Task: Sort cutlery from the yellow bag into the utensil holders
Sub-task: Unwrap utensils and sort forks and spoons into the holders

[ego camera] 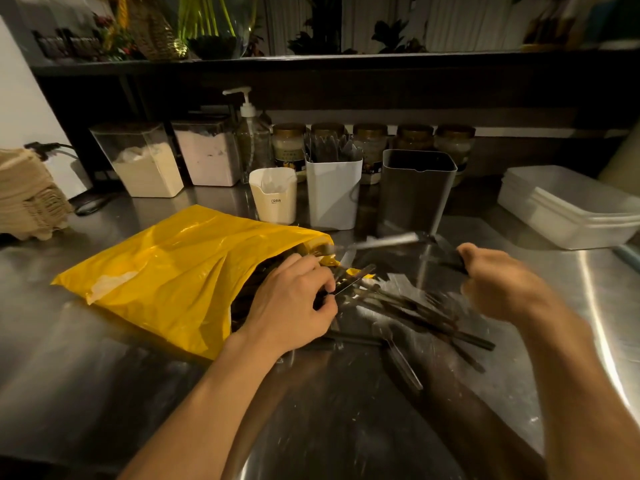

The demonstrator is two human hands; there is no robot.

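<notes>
Both hands work at the open mouth of the yellow bag [166,268] on the steel counter [346,427].

The bag lies flat, its opening to the right, and a pile of loose cutlery [415,313] spills from it onto the counter. The left hand [294,299] rests at the opening and pinches a flat piece [353,280] between thumb and fingers. The right hand [498,282], blurred, is curled round the dark handle of a long piece [381,242] above the pile. Behind the bag stand a cream holder [273,199], a white holder [332,195] with cutlery in it, and a grey holder [415,192].
</notes>
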